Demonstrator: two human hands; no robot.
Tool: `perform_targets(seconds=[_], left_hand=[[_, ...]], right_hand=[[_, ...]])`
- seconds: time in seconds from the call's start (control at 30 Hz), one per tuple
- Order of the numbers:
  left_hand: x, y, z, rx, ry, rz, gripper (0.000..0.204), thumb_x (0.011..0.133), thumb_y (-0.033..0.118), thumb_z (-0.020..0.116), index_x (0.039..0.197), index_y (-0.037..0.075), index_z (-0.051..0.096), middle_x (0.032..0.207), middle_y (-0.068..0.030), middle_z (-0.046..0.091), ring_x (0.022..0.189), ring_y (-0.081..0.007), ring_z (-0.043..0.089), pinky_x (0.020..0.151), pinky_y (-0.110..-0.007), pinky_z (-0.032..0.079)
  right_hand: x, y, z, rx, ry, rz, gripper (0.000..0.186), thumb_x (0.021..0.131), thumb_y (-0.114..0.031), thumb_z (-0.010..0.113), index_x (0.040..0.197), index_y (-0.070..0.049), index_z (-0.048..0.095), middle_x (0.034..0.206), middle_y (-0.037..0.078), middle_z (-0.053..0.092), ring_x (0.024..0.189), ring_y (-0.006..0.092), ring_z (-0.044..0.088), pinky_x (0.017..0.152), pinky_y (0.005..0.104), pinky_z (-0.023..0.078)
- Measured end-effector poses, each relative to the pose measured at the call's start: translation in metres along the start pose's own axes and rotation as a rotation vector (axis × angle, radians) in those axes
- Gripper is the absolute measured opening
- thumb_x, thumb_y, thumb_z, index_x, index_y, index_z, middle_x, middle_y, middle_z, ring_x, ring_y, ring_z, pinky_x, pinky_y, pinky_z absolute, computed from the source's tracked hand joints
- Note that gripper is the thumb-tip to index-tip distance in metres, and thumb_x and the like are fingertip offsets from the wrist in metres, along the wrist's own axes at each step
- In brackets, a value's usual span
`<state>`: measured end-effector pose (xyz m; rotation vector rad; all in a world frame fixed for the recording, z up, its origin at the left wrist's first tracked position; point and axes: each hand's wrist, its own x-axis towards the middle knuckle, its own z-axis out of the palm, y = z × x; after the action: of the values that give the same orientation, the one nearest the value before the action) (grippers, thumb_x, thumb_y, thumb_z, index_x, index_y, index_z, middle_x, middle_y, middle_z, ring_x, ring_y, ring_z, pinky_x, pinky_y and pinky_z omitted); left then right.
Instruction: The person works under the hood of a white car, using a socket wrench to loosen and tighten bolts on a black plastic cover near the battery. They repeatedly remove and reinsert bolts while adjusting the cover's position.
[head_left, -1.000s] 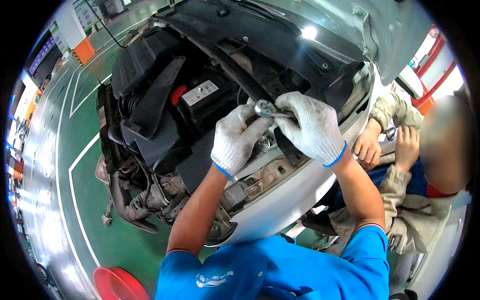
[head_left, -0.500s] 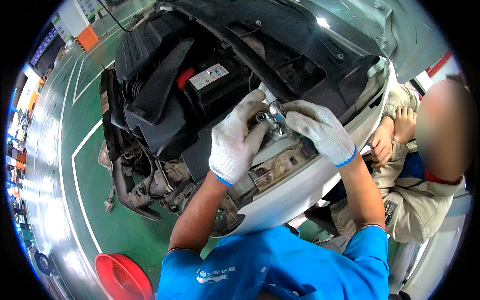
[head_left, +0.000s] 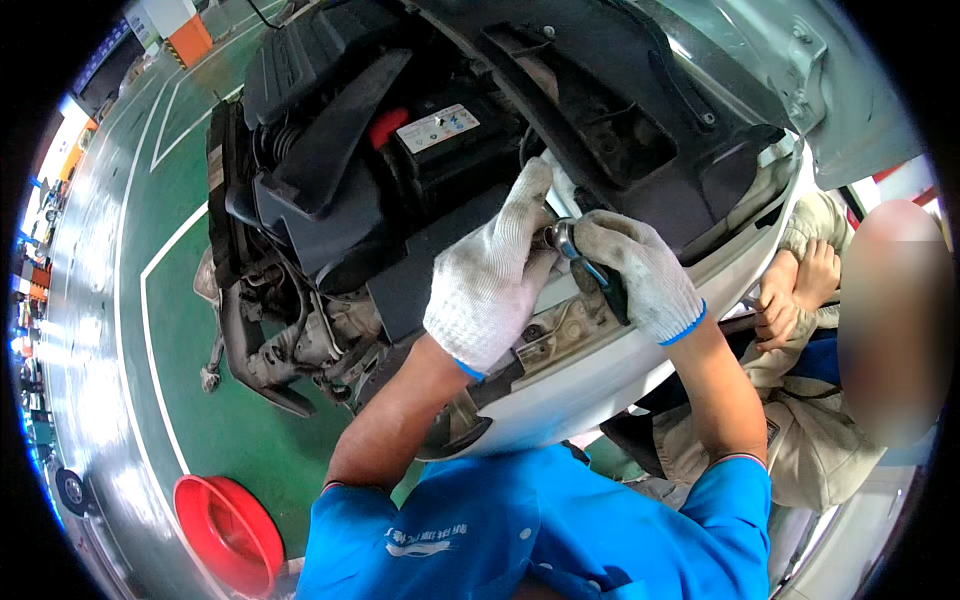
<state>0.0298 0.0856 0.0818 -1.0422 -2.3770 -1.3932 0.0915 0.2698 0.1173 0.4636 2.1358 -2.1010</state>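
Note:
My gloved left hand (head_left: 480,285) pinches a small metal piece (head_left: 545,238), partly hidden, that looks like a socket. My gloved right hand (head_left: 645,275) grips a ratchet wrench (head_left: 565,238) by its head, which meets that piece; its blue-and-black handle points down toward the front right. Both hands are over the engine bay's front edge, by a bare metal bracket (head_left: 545,340). Behind them are the black battery (head_left: 460,160) with a white label and red cap, and a long black plastic trim (head_left: 555,130).
A co-worker leans at the right with bare hands (head_left: 800,285) together beside the white fender (head_left: 600,395). The raised hood (head_left: 850,100) is at upper right. Dismantled front-end parts (head_left: 250,330) jut out at left, and a red basin (head_left: 225,530) stands on the green floor (head_left: 200,430).
The ratchet has turned from sideways to pointing down and right, its blue handle now showing. My left fingers have shifted upward. The co-worker's hands have come together, and the view has shifted slightly.

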Motion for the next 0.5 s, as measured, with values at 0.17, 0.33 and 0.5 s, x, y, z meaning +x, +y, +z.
perform_targets(seconds=[0.17,0.33,0.5], left_hand=[[-0.002,-0.001,0.004,0.121,0.075,0.046,0.061,0.088,0.009,0.076,0.145,0.004,0.058,0.114,-0.0169,0.076,0.098,-0.0325,0.077,0.083,-0.038,0.061],[-0.001,-0.002,0.014,0.124,0.160,0.038,0.056,0.088,0.008,0.077,0.142,0.002,0.061,0.112,-0.0161,0.077,0.098,-0.0306,0.077,0.085,-0.037,0.061],[-0.005,-0.010,0.020,0.066,0.228,0.121,0.064,0.086,0.006,0.079,0.146,0.002,0.058,0.112,-0.0136,0.078,0.097,-0.0295,0.078,0.089,-0.036,0.061]], right_hand=[[0.005,0.001,0.001,-0.021,0.020,0.026,0.037,0.097,-0.039,0.074,0.102,-0.002,0.071,0.074,0.001,0.060,0.059,0.0097,0.056,0.051,0.0255,0.045],[0.002,-0.002,0.012,0.143,0.092,0.041,0.035,0.097,-0.038,0.073,0.100,-0.002,0.071,0.074,0.000,0.060,0.063,0.0091,0.058,0.052,0.0257,0.047],[-0.002,0.000,0.007,-0.046,0.066,-0.090,0.037,0.097,-0.039,0.073,0.102,-0.002,0.072,0.077,-0.002,0.060,0.067,0.0079,0.057,0.053,0.0251,0.046]])
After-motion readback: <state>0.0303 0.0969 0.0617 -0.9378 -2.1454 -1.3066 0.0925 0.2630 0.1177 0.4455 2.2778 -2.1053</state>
